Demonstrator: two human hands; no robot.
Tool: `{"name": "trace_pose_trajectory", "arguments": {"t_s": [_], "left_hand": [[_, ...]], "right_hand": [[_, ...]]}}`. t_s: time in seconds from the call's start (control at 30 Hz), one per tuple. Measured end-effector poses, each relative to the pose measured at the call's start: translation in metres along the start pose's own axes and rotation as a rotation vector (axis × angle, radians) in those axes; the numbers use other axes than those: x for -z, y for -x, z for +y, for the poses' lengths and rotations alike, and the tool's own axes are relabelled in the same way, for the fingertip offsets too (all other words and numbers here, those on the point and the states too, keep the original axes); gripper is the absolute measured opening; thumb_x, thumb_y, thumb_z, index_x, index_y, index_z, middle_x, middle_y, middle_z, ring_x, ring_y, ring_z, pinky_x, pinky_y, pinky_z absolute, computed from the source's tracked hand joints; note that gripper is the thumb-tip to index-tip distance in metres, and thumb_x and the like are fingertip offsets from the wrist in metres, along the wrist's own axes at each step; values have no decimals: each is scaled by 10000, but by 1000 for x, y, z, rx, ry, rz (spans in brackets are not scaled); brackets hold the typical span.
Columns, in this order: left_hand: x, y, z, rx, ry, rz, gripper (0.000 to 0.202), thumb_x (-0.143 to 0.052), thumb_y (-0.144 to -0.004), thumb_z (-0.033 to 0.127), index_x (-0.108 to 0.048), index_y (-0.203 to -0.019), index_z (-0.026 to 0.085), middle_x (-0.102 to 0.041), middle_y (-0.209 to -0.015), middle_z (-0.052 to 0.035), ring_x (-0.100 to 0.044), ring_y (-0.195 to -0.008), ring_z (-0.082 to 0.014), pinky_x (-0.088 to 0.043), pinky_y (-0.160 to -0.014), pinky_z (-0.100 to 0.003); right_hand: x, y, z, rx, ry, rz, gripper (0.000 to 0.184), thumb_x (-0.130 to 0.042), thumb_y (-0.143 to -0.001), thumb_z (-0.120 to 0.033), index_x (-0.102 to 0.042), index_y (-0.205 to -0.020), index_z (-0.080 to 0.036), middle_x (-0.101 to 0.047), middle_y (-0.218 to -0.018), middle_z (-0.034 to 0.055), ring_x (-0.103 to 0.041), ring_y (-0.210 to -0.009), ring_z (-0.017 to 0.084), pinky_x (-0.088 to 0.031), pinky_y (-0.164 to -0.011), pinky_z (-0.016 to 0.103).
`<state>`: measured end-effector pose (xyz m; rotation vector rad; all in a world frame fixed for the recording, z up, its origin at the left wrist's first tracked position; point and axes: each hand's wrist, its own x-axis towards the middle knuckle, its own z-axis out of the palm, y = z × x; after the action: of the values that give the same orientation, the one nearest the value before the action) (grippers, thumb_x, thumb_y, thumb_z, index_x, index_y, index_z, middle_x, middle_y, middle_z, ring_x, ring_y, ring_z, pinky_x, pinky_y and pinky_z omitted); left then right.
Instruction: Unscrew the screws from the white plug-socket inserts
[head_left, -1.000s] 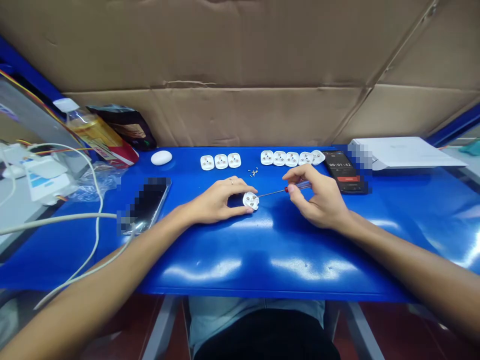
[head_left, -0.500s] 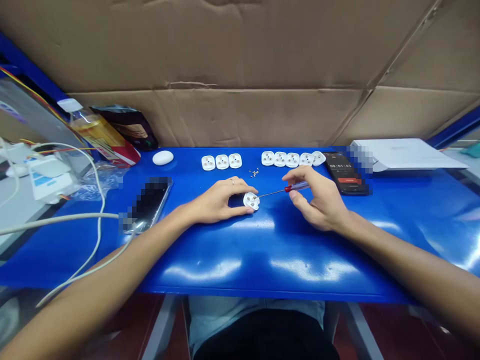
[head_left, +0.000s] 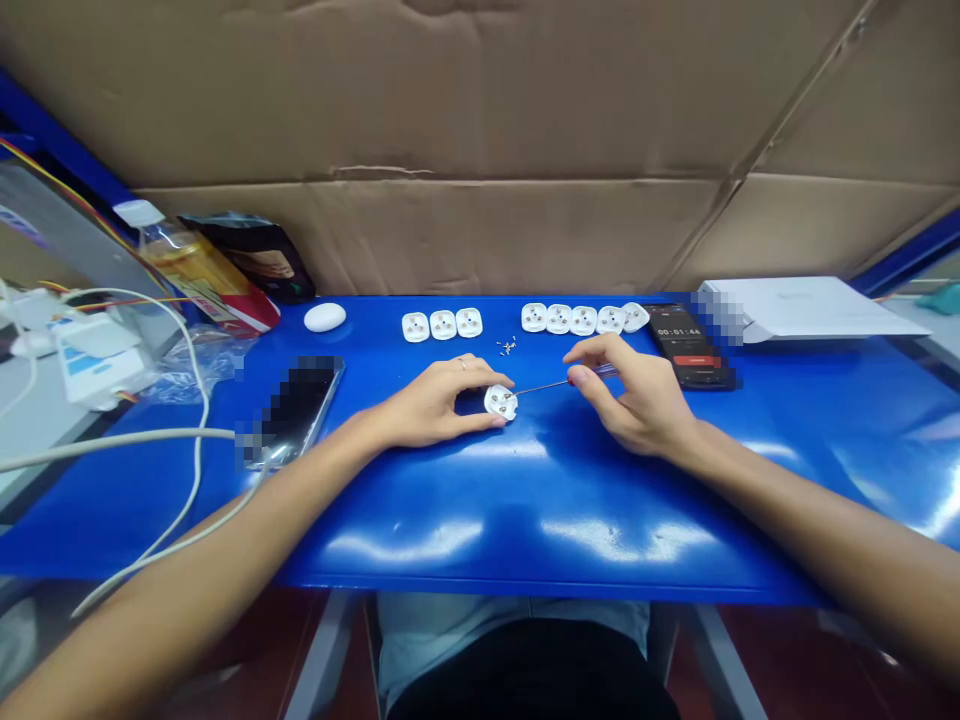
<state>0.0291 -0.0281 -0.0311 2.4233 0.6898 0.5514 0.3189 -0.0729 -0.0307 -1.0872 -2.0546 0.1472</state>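
Note:
Between the thumb and index finger of my left hand (head_left: 439, 402) is a small white plastic plug housing (head_left: 500, 402) with metal parts in its face, held on the table. My right hand (head_left: 628, 395) is closed round the red handle of a screwdriver (head_left: 546, 386). Its thin metal shaft points left, and the tip meets the right side of the housing. Most of the handle is hidden by my fingers. Just beyond the housing lies a little heap of small screws (head_left: 508, 346).
Behind, on the blue table (head_left: 450, 500), stand rows of similar white housings (head_left: 442, 325). A white oval object (head_left: 325, 317) and a phone (head_left: 300, 400) lie left, with white cables (head_left: 199, 400) and a bottle (head_left: 202, 270). Right are a timer phone (head_left: 690, 350) and a white box (head_left: 814, 305).
My right thumb has closed further over the screwdriver handle, which shows less now. The housing and my left hand have stayed in nearly the same place.

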Motion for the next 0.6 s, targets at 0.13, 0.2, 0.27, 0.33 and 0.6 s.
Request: {"name": "trace_pose_trajectory", "arguments": {"t_s": [0.13,0.2,0.27,0.33,0.6], "left_hand": [[0,0,1,3,-6,0,431,-774,-975,418,-721,-1341,197,-766,-1238,-92,-712,-1121,-245,-538,-1008,-360],[1,0,3,-1,-3,1,425,-769,-979,420,-723,-1338,197,-767,-1236,-95,-716,-1115,-244,-544,-1009,-363],[2,0,4,0,-5,-2,424,-764,-982,424,-722,-1339,199,-769,-1236,-99,-715,-1118,-248,-549,-1009,-370],[2,0,4,6,-12,-4,423,-764,-980,428,-725,-1337,206,-771,-1234,-96,-715,-1120,-250,-554,-1002,-374],[1,0,1,2,-7,0,436,-772,-976,434,-723,-1341,200,-766,-1228,-89,-710,-1113,-247,-541,-994,-366]], "right_hand": [[1,0,1,44,-20,-11,155,-592,-998,-221,-624,-1149,-232,-774,-941,51,-761,-785,223,-600,-693,344],[2,0,1,80,-52,-24,235,-596,-961,-188,-606,-1193,-227,-768,-999,69,-768,-857,235,-621,-756,362],[3,1,0,86,-71,-37,266,-610,-948,-198,-597,-1212,-223,-766,-1022,78,-770,-887,246,-629,-781,377],[3,0,0,39,-52,-44,204,-612,-984,-251,-608,-1186,-226,-771,-978,68,-771,-837,245,-621,-733,374],[2,1,0,64,-54,-15,223,-610,-946,-199,-604,-1167,-226,-766,-1004,74,-761,-846,233,-622,-744,361]]}}
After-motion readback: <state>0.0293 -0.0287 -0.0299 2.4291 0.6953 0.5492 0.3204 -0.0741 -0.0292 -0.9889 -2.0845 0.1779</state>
